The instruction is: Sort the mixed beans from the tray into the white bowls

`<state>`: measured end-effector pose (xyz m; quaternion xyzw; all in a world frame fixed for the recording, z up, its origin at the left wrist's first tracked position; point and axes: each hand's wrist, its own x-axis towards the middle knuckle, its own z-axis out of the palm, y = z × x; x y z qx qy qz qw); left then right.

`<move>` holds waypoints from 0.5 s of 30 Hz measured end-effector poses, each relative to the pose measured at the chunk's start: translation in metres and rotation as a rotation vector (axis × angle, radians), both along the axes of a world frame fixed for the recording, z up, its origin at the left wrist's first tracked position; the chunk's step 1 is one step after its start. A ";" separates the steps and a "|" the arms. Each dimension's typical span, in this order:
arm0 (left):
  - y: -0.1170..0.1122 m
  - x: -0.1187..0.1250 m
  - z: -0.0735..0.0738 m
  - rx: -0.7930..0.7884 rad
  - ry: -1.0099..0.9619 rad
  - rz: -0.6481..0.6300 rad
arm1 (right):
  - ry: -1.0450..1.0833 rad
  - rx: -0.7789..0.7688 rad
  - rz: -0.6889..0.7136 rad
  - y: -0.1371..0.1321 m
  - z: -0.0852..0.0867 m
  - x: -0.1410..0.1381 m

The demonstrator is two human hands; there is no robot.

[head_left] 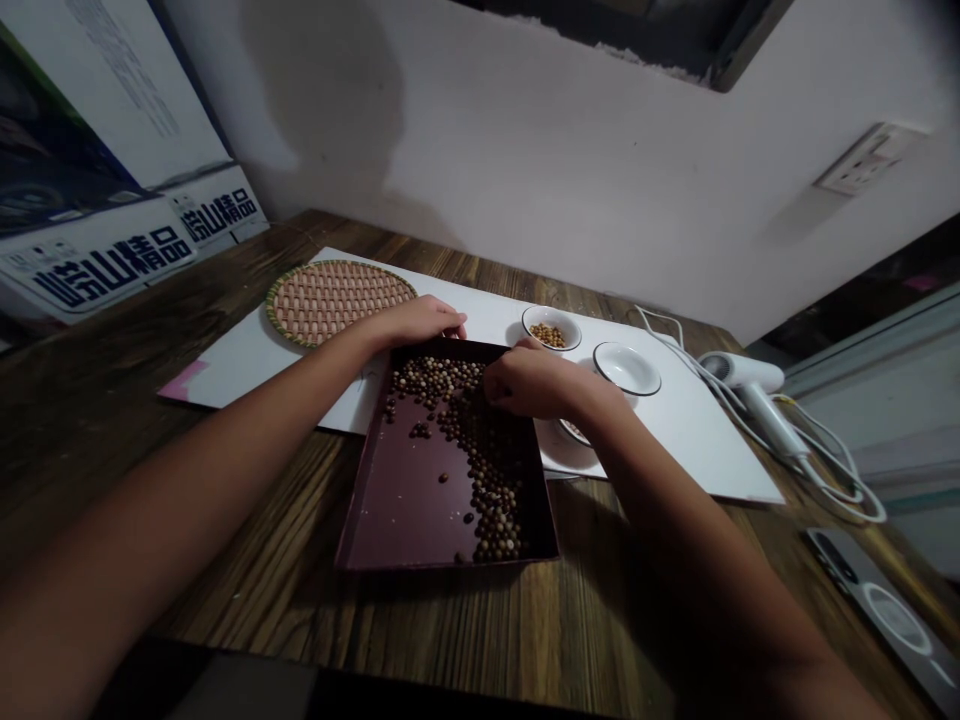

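Observation:
A shallow dark maroon box (409, 495) lies on the table, with many small round brown and tan beads (499, 500) along its far and right sides. At its far left corner, my left hand (421, 320) is closed just above the rim, fingers bent; what they hold, if anything, is hidden. My right hand (529, 382) reaches over the right wall, its fingers curled together among the beads; their tips are too dark to show what is pinched. Behind it stands a white bowl (571, 328) with yellowish-brown pieces in it.
A second white bowl (628, 370) and a partly hidden bowl (574, 432) stand on a white board (697, 440). A woven round tray (337, 298) lies left. Right are a corded white hair dryer (765, 400) and a phone (885, 600). Printed cartons (127, 240) stand far left.

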<state>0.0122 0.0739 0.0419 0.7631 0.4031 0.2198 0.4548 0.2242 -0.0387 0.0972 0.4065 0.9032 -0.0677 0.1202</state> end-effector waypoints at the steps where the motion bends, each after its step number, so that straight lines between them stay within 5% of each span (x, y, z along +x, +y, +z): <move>1: 0.000 0.000 0.000 0.005 -0.001 -0.001 | -0.011 0.000 -0.008 0.000 -0.001 0.000; 15: -0.003 0.001 0.003 -0.001 0.024 0.020 | -0.142 0.022 -0.082 -0.004 0.002 -0.012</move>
